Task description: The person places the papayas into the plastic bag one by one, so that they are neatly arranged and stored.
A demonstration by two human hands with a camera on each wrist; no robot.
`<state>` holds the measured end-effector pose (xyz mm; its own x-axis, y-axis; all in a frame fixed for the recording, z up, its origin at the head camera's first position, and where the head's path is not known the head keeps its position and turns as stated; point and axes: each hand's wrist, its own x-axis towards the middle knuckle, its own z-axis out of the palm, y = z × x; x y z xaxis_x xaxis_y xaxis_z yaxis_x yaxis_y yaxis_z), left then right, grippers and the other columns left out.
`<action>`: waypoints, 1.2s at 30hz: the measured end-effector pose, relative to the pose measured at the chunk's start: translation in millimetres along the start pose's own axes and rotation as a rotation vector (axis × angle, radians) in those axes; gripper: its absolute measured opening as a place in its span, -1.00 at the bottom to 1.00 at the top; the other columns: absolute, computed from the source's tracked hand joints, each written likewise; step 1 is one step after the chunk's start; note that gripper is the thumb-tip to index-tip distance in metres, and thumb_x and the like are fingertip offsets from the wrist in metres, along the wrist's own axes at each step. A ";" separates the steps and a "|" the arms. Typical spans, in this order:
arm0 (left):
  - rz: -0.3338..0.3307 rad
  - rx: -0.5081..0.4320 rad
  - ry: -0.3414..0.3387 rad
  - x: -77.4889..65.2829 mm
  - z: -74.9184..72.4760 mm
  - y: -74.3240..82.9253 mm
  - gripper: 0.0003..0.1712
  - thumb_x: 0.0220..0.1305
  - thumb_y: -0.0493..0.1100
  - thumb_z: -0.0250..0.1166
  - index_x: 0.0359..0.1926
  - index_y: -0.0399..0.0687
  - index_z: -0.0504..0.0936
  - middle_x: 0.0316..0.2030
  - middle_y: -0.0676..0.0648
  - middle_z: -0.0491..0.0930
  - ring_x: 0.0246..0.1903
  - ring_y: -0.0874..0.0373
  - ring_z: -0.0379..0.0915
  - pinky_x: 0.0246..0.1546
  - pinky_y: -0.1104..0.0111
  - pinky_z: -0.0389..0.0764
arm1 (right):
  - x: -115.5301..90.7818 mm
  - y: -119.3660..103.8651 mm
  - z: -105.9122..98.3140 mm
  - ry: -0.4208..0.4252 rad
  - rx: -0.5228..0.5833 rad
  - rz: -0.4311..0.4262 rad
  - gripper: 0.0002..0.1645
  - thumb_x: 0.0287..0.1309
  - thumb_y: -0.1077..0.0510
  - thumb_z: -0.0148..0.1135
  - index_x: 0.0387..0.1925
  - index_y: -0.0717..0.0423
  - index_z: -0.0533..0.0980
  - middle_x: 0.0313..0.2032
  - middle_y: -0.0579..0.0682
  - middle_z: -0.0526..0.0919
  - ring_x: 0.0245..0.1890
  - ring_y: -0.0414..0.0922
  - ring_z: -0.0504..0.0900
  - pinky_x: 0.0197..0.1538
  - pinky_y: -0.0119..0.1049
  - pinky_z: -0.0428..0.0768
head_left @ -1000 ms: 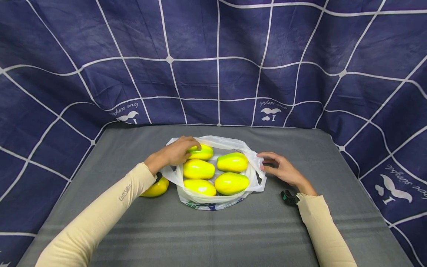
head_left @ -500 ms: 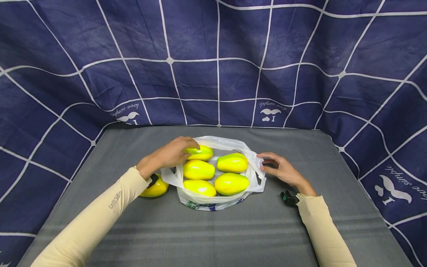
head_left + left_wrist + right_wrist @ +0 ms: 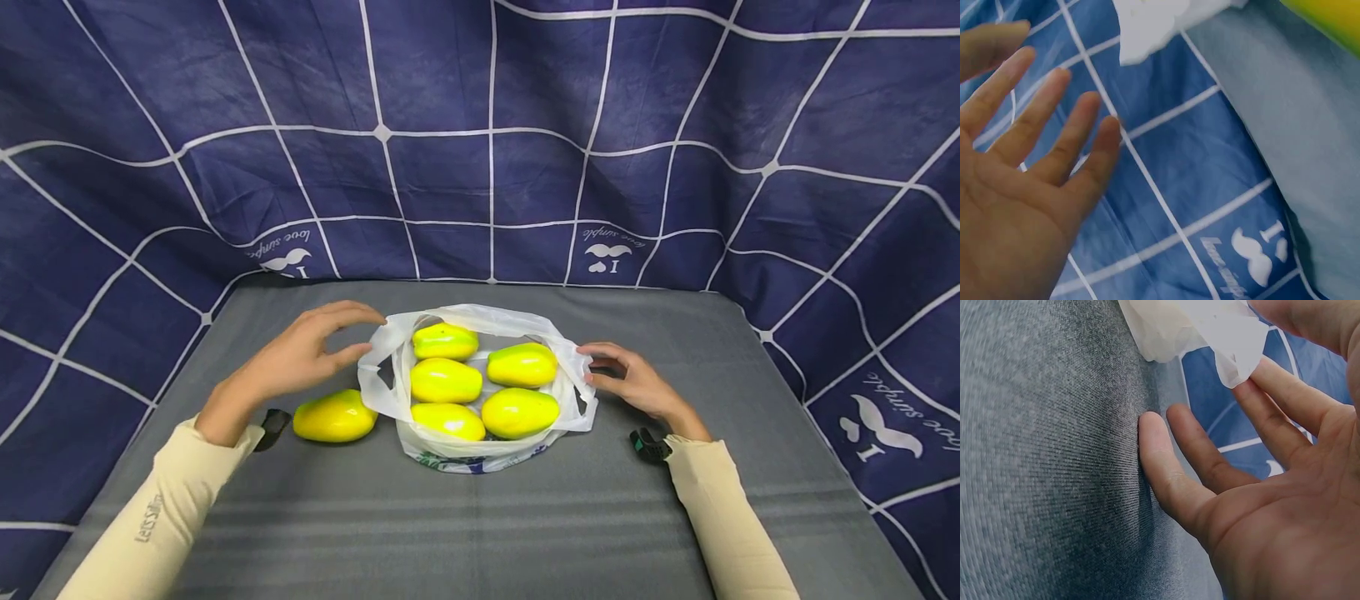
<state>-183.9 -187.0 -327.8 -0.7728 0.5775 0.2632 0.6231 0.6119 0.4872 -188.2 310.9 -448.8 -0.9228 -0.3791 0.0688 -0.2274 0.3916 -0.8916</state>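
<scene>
A white plastic bag [image 3: 487, 454] stands with its mouth spread, and several yellow-green papayas [image 3: 521, 413] lie inside it. One more papaya [image 3: 335, 416] lies outside, against the bag's left side. My left hand [image 3: 303, 350] hovers above that papaya, fingers extended and nothing in its grasp; its fingertips are near the left bag handle [image 3: 377, 367]. In the left wrist view the left palm [image 3: 1016, 200] shows bare with spread fingers. My right hand [image 3: 641, 385] holds the right bag handle [image 3: 1235, 347] between thumb and forefingers, while its other fingers rest low by the cloth.
A grey cloth [image 3: 480, 533] covers the table. Behind and at both sides hangs a dark blue curtain [image 3: 450, 183] with white grid lines. Black bands [image 3: 649, 446] sit at both wrists, below the cream sleeves.
My left hand has let go of the papaya at the bag's back left and drawn out to the left, uncovering the outside papaya. The right hand stays put at the handle.
</scene>
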 end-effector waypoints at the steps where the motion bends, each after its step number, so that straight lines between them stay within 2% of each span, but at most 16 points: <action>1: -0.021 -0.007 -0.004 -5.7 -2.9 -3.4 -0.57 0.30 -0.28 0.36 0.19 -0.04 0.60 0.14 -0.01 0.60 0.14 0.03 0.48 0.12 -0.02 0.51 | -0.1 0.1 0.4 -0.001 0.001 0.000 -0.41 0.22 0.21 0.39 0.28 0.14 0.48 0.32 0.19 0.44 0.21 0.17 0.52 0.26 -0.12 0.55; 4: -0.077 -0.025 -0.033 -21.0 -9.4 -12.8 -0.51 0.26 -0.23 0.41 0.21 0.01 0.58 0.16 0.01 0.59 0.13 0.09 0.47 0.07 -0.01 0.56 | -0.2 0.7 1.3 0.004 -0.005 -0.001 -0.41 0.22 0.21 0.39 0.28 0.16 0.48 0.31 0.19 0.44 0.20 0.15 0.52 0.26 -0.08 0.55; 8: -0.116 -0.074 -0.098 -37.1 -16.7 -20.5 -0.45 0.23 -0.13 0.45 0.24 0.13 0.55 0.22 0.02 0.55 0.19 0.23 0.40 0.09 -0.01 0.57 | -0.1 1.4 1.0 0.015 -0.014 -0.006 -0.41 0.22 0.21 0.39 0.27 0.16 0.49 0.30 0.19 0.45 0.19 0.12 0.54 0.24 -0.15 0.56; 11: -0.117 -0.146 -0.153 -47.8 -20.6 -25.6 -0.45 0.23 -0.09 0.46 0.24 0.23 0.55 0.28 0.07 0.49 0.20 0.41 0.37 0.14 0.15 0.57 | 0.1 1.3 0.2 0.011 -0.020 -0.008 -0.42 0.23 0.20 0.39 0.27 0.16 0.48 0.30 0.18 0.45 0.19 0.10 0.54 0.24 -0.18 0.56; 13: -0.100 -0.226 -0.198 -54.1 -21.2 -30.9 -0.46 0.24 -0.11 0.45 0.23 0.23 0.56 0.31 0.07 0.47 0.22 0.49 0.35 0.16 0.31 0.54 | 0.5 0.9 0.0 0.007 -0.021 -0.011 -0.42 0.23 0.20 0.38 0.28 0.16 0.48 0.31 0.19 0.45 0.20 0.12 0.54 0.25 -0.14 0.55; 16: -0.086 -0.378 -0.278 -62.1 -18.4 -43.7 -0.49 0.27 -0.18 0.40 0.24 0.12 0.57 0.35 0.08 0.42 0.27 0.51 0.31 0.19 0.52 0.43 | 0.7 0.6 0.0 0.003 -0.009 -0.006 -0.42 0.23 0.21 0.38 0.27 0.17 0.48 0.31 0.20 0.45 0.21 0.15 0.52 0.29 0.01 0.51; 19: -0.103 -0.520 -0.338 -68.7 -11.6 -61.8 -0.50 0.30 -0.26 0.34 0.26 -0.04 0.56 0.39 0.15 0.37 0.34 0.52 0.21 0.23 0.58 0.36 | 0.7 0.7 0.5 0.002 -0.001 0.000 -0.42 0.23 0.22 0.38 0.27 0.16 0.49 0.31 0.19 0.45 0.22 0.18 0.51 0.30 0.10 0.47; 21: -0.111 -0.598 -0.365 -72.7 -5.1 -75.3 -0.49 0.32 -0.31 0.30 0.29 -0.17 0.52 0.41 0.21 0.34 0.36 0.50 0.22 0.25 0.58 0.34 | 0.1 1.0 0.7 0.003 -0.003 0.007 -0.42 0.22 0.21 0.38 0.27 0.15 0.49 0.32 0.19 0.45 0.22 0.19 0.51 0.30 0.07 0.49; 24: -0.123 -0.742 -0.402 -78.3 6.4 -93.7 -0.46 0.35 -0.40 0.23 0.33 -0.37 0.40 0.43 0.24 0.30 0.36 0.44 0.26 0.23 0.52 0.44 | 0.1 0.9 0.8 0.000 -0.014 0.012 -0.42 0.23 0.21 0.38 0.27 0.14 0.49 0.32 0.18 0.44 0.22 0.19 0.52 0.27 -0.08 0.54; 27: -0.133 -0.846 -0.433 -82.2 17.3 -105.2 -0.44 0.37 -0.45 0.17 0.36 -0.44 0.33 0.46 0.18 0.27 0.34 0.40 0.30 0.15 0.43 0.56 | 0.1 0.2 0.8 -0.001 -0.016 0.015 -0.42 0.22 0.20 0.39 0.28 0.13 0.49 0.32 0.18 0.44 0.22 0.19 0.52 0.25 -0.16 0.55; 30: -0.171 -0.876 -0.457 -83.2 24.4 -108.9 -0.40 0.37 -0.44 0.18 0.40 -0.37 0.30 0.44 0.16 0.32 0.30 0.40 0.33 0.09 0.39 0.61 | -0.1 -0.6 0.7 0.001 -0.008 0.014 -0.41 0.22 0.21 0.39 0.27 0.14 0.49 0.32 0.18 0.45 0.22 0.20 0.51 0.27 -0.05 0.53; 36: -0.264 -0.843 -0.462 -80.8 26.9 -106.1 -0.34 0.36 -0.37 0.23 0.44 -0.30 0.28 0.31 0.18 0.45 0.20 0.37 0.42 0.09 0.41 0.59 | -0.1 -1.0 0.2 0.000 -0.009 0.014 -0.41 0.22 0.22 0.39 0.28 0.14 0.48 0.32 0.19 0.44 0.22 0.20 0.51 0.25 -0.16 0.55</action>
<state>-184.4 -284.1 -423.2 -0.6403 0.7413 -0.2013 0.0108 0.2706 0.9626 -187.9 310.4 -448.0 -0.9259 -0.3734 0.0566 -0.2174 0.4045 -0.8883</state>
